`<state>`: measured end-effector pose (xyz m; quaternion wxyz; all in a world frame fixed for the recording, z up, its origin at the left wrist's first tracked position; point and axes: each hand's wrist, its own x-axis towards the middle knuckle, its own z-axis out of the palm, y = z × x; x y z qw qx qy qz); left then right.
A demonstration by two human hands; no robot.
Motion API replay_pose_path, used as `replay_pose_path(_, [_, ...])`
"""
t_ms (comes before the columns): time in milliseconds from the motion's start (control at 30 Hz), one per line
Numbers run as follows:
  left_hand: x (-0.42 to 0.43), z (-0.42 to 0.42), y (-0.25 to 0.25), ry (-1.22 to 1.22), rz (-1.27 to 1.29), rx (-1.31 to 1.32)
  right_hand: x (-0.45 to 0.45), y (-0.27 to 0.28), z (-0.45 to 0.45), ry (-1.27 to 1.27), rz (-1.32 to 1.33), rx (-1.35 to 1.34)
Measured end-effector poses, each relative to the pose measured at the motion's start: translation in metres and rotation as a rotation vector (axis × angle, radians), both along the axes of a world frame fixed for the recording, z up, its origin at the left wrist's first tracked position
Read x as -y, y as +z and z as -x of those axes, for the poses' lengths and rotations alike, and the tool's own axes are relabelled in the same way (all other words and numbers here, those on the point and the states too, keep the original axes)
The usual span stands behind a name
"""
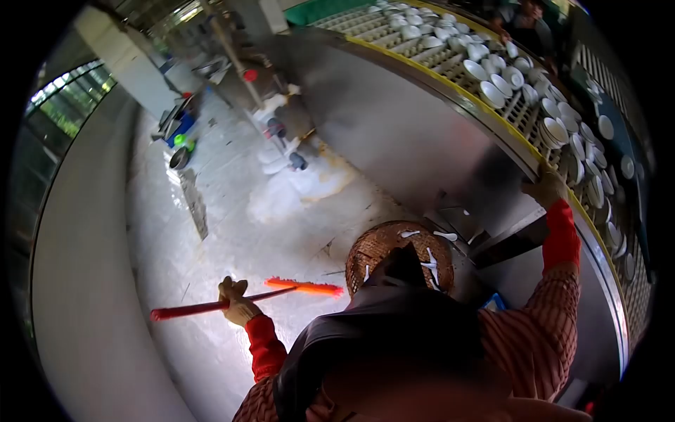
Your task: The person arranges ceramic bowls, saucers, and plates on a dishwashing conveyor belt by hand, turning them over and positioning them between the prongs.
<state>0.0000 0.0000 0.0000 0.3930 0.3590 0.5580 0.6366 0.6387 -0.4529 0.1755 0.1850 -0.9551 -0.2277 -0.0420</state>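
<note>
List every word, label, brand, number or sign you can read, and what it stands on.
None can be read.
Red-handled brush with orange bristles in the left hand: no lettering visible.
White round bowls: too small to tell any marks.
Large grey metal panel: no lettering visible.
Blue item in the background: too blurred to tell.

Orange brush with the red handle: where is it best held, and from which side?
I'd hold the orange brush by its red handle, around where the left hand grips it, coming from the free end, away from the head. The handle looks slim and straight, so fingers should wrap round it easily; the head is wider and fuzzy-edged.
</note>
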Motion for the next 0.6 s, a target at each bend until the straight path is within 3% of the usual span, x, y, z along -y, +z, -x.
replay_pose_path(33, [-0.009,-0.001,0.01,0.02,-0.023,0.005,-0.005,0.015,0.028,-0.092,0.089,-0.029])
replay_pose_path(67, [-0.016,-0.005,0.016,0.027,-0.061,0.054,0.011,-0.006,0.025,-0.022,0.059,0.154])
replay_pose_path(100, [0.01,-0.166,-0.012,0.006,0.074,0.094,0.039,0.062,-0.053,-0.124,0.184,0.203])
replay_pose_path(133, [-0.034,-0.201,-0.009,-0.02,0.028,0.122,0.026,0.062,-0.062,-0.129,0.176,0.259])
replay_pose_path(167, [-0.062,-0.216,-0.015,-0.047,0.012,0.135,0.026,0.062,-0.057,-0.133,0.2,0.301])
replay_pose_path(200, [-0.101,-0.195,0.017,-0.082,-0.049,0.003,0.008,0.018,-0.026,-0.126,0.133,0.157])
replay_pose_path(233, [-0.117,-0.205,0.028,-0.112,-0.065,-0.057,0.006,0.012,-0.012,-0.118,0.108,0.086])
replay_pose_path(300, [-0.14,-0.255,0.054,-0.142,-0.106,-0.07,0.016,-0.01,-0.011,-0.069,0.114,0.224])
replay_pose_path(433, [-0.202,-0.334,0.075,-0.296,-0.172,-0.03,0.001,0.011,0.004,-0.163,0.144,-0.022])
replay_pose_path(600, [-0.249,-0.424,0.097,-0.333,-0.122,0.074,0.007,0.006,-0.002,-0.23,0.013,-0.007])
